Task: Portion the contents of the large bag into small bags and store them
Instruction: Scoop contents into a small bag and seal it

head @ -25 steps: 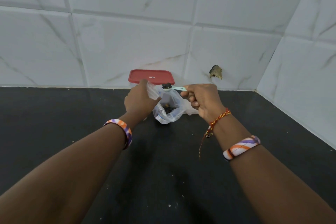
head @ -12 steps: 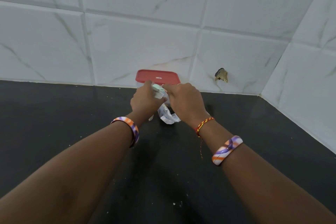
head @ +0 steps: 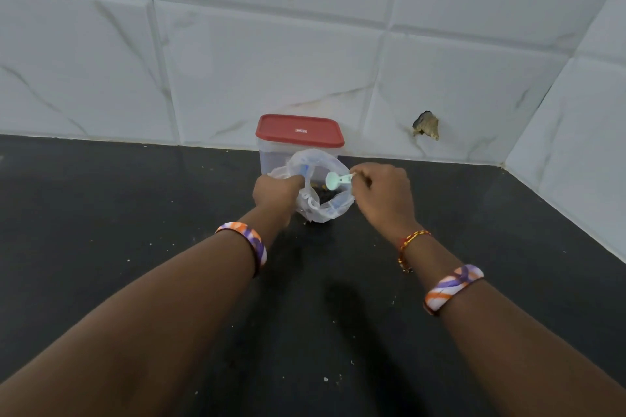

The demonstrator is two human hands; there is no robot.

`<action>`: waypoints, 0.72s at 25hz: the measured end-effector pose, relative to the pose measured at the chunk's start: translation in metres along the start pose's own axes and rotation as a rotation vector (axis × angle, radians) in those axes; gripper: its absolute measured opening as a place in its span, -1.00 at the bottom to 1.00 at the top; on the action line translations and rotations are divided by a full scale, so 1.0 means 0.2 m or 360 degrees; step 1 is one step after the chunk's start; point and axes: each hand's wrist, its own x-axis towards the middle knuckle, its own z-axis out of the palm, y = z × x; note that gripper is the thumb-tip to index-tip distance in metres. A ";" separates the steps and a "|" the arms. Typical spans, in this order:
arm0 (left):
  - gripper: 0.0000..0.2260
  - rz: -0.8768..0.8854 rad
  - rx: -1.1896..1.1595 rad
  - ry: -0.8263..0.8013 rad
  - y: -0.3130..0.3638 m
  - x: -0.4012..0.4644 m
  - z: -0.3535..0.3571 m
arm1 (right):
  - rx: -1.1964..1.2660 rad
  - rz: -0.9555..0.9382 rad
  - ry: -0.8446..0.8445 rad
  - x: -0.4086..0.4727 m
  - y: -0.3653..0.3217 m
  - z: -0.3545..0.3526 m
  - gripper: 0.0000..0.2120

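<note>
Bag (head: 320, 193) first: clear plastic, standing on the dark surface (head: 135, 213) just in front of a clear tub with a red lid (head: 299, 130), which sits against the tiled wall (head: 271, 61). Its mouth is spread wide, and something dark lies at the bottom, too small to name.

Left hand (head: 276, 195) grips the near left rim, fingers curled round the plastic, holding the opening apart. Right hand (head: 381, 191) pinches the handle of a little pale green spoon (head: 333, 179), whose bowl hangs over the open mouth. Whether the spoon carries anything I cannot tell; the bowl looks bare from here.

Progress, as I judge it: this is mid-portioning, one scoop among several. A small amount sits in the bag, so filling has begun. The mouth is wide open, nothing tied or sealed, and the tub's lid is on, so storing looks not yet done for this bag. Whether this is the large bag or one of the small ones I cannot say; only one bag shows.

Hard to read: the tub's contents behind the plastic, and the bag's blue print. Both forearms wear striped bangles; a red thread circles the right wrist. A chipped hole (head: 426, 125) marks the wall to the right.
</note>
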 end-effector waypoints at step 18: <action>-0.32 0.0610 0.0676 -0.0327 0.18 -0.05 0.49 | 0.1237 0.1473 -0.0421 0.11 0.35 0.19 -0.92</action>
